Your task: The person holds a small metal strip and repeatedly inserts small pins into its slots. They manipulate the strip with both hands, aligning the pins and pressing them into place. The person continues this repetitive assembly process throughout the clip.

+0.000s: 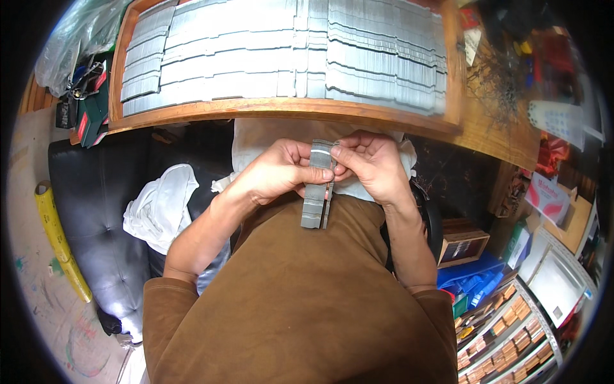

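In front of my brown shirt, my left hand [276, 171] is closed around a narrow stack of thin grey metal strips [313, 208], its thumb lying across the front. The stack stands roughly upright, with a bright line of light near its top. My right hand [372, 161] pinches the stack's upper right edge between thumb and fingers. Along that side a thin strip [327, 214] stands slightly apart from the others, with a narrow gap between. Just beyond my hands, a wooden tray [281, 107] holds many similar grey pieces packed in rows.
A wooden table [505, 134] extends right of the tray, with thin dark bits scattered on it. At left are a black padded seat [89, 211], a white cloth [163, 205] and a yellow tube [61, 240]. A small wooden box [464, 243] and a blue bag [473, 278] lie at right.
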`<state>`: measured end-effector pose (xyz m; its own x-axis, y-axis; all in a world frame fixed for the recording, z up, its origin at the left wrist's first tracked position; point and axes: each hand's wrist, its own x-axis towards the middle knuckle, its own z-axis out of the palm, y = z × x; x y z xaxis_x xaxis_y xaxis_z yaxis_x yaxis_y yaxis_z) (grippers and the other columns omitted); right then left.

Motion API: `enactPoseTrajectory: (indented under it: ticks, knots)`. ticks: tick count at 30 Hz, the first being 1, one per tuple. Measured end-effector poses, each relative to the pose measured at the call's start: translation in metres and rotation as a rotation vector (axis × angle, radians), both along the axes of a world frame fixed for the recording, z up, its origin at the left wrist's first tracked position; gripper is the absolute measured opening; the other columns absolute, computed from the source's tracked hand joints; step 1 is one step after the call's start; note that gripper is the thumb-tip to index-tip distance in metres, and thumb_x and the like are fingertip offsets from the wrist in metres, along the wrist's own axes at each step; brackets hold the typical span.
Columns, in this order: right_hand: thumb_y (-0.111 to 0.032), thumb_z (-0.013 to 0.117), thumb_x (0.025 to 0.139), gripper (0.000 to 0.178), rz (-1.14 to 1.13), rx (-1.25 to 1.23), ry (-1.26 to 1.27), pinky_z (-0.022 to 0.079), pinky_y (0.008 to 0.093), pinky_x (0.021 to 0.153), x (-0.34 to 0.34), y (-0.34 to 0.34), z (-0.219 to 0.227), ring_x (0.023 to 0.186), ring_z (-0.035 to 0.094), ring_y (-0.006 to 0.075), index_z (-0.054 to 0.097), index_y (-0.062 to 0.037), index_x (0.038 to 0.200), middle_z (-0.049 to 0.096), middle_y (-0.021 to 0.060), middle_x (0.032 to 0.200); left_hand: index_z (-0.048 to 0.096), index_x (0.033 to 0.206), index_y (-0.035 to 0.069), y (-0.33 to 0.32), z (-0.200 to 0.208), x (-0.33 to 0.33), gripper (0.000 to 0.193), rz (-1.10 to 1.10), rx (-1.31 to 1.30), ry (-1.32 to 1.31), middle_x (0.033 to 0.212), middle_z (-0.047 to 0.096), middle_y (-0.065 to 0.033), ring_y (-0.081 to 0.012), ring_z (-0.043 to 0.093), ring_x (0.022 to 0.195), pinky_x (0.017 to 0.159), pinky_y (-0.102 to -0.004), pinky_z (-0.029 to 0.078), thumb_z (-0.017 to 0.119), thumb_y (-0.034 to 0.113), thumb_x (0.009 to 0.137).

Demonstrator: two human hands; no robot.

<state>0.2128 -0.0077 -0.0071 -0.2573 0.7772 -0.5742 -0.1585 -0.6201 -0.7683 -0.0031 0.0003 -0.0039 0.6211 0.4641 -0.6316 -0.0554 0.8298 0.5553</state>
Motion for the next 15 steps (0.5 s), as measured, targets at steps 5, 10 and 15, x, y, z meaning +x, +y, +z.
enactPoseTrajectory:
  ticks: [5, 10, 15]
  knots:
    - [-0.006, 0.075, 0.095, 0.021, -0.023, 0.068, -0.014, 0.059, 0.0227, 0.065, -0.004, -0.004, -0.004, 0.074, 0.069, 0.0106, 0.065, 0.0086, 0.107, 0.071, 0.0101, 0.089, 0.073, 0.115, 0.000, 0.001, -0.001, 0.001, 0.023, 0.003, 0.005, 0.033, 0.100, 0.078, -0.0093, -0.0146, 0.074, 0.085, 0.068, -0.0256, 0.057, 0.075, 0.012, 0.096]
    - [-0.006, 0.075, 0.095, 0.021, -0.025, 0.113, 0.009, 0.057, 0.0216, 0.064, -0.004, -0.004, -0.008, 0.072, 0.065, 0.0089, 0.065, 0.0085, 0.107, 0.070, 0.0089, 0.089, 0.077, 0.108, 0.004, -0.002, 0.001, 0.003, 0.018, 0.045, 0.058, 0.028, 0.094, 0.078, -0.0028, -0.0052, 0.068, 0.078, 0.064, -0.0199, 0.051, 0.077, 0.016, 0.095]
    - [-0.005, 0.076, 0.093, 0.022, -0.033, 0.156, -0.029, 0.055, 0.0217, 0.060, -0.010, -0.001, -0.001, 0.071, 0.065, 0.0086, 0.066, 0.0085, 0.108, 0.070, 0.0088, 0.089, 0.073, 0.111, -0.004, -0.003, 0.008, 0.007, 0.020, 0.042, 0.207, 0.157, 0.098, 0.078, -0.0105, -0.0106, 0.071, 0.083, 0.069, -0.0214, 0.054, 0.074, 0.011, 0.097]
